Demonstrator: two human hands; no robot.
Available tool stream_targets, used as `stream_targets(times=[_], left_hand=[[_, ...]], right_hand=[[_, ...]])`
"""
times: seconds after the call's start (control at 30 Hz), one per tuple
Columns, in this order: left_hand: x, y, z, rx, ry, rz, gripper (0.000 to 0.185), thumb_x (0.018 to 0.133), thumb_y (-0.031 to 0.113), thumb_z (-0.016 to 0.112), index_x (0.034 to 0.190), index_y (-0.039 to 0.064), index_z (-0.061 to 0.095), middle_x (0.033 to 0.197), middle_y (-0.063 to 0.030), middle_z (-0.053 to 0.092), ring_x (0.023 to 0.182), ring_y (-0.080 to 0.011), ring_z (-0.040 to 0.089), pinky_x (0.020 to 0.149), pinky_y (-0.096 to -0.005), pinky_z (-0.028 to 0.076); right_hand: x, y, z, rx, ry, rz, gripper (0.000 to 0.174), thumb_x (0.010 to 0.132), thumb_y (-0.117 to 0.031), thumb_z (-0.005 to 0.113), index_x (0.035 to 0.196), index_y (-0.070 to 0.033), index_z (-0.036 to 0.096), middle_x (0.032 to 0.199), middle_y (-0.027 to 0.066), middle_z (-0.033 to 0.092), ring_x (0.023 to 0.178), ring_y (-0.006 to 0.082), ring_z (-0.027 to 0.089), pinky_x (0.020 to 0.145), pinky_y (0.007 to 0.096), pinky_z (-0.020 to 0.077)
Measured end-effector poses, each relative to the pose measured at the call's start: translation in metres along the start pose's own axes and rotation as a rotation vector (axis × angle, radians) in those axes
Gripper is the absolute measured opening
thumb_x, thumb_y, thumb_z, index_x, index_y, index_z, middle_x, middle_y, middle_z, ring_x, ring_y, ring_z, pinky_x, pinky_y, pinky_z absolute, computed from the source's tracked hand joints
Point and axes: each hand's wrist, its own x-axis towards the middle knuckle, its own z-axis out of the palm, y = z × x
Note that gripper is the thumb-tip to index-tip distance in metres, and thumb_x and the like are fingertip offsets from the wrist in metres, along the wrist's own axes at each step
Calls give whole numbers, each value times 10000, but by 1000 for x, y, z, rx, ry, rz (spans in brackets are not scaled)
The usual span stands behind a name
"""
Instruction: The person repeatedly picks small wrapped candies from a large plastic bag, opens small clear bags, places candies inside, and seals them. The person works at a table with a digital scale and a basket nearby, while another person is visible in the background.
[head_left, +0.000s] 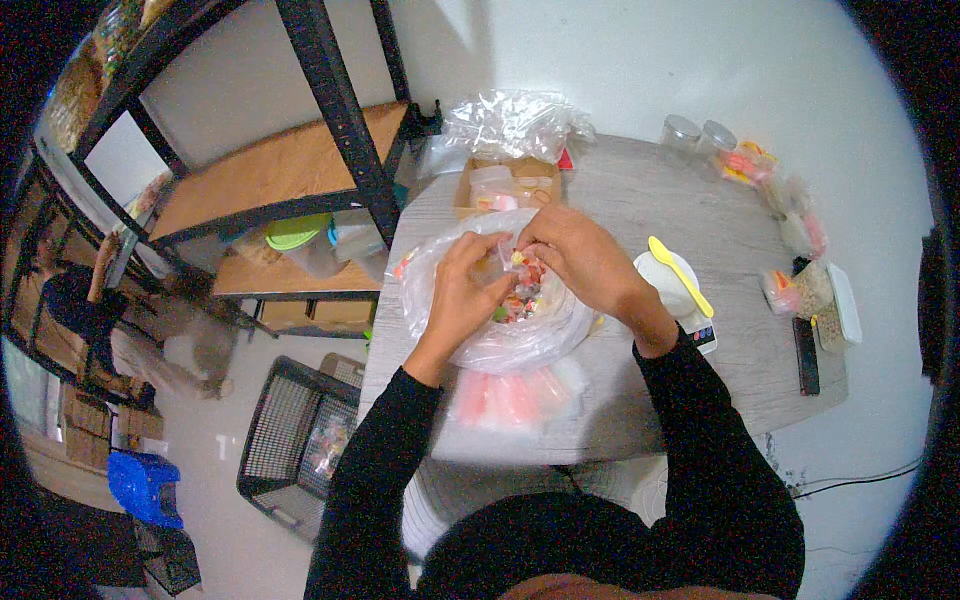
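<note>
My left hand (469, 281) and my right hand (581, 255) meet over a large clear plastic bag (551, 337), its rim spread wide on the table. Between their fingertips is a small clear plastic bag (508, 255), gripped from both sides. Colourful small wrapped pieces (521, 304), perhaps candies, lie in the large bag beneath; part of them is hidden by my hands. Nearer to me lies a fan of flat plastic bags with pink parts (502, 397). Right of my right hand, a yellow spoon (679, 274) rests across a white round dish (660, 289) on a digital scale (705, 337).
Behind the large bag stands a cardboard box (469, 199) with small items. Along the table's right side are two jars (697, 135), filled packets (780, 289) and a black phone-like object (806, 356). A plastic crate (281, 427) stands on the floor. Another person (97, 307) is by the shelves (270, 176).
</note>
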Motion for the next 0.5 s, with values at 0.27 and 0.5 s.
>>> stream_targets(times=[0.27,0.5], left_hand=[[-2,-1,4,-20,-11,17,385,716,46,752,1090,-3,675,971,-152,642,946,-326,639,843,-386,502],[1,0,0,-13,30,-11,388,730,46,751,1106,-12,672,955,-159,634,911,-322,646,804,-375,513]], right_hand=[[0,2,15,167,-90,116,118,904,-94,616,989,-23,656,1015,130,624,952,308,611,871,408,485],[2,0,11,233,-29,194,123,915,-103,620,994,-12,648,1080,145,599,1035,300,606,919,386,479]])
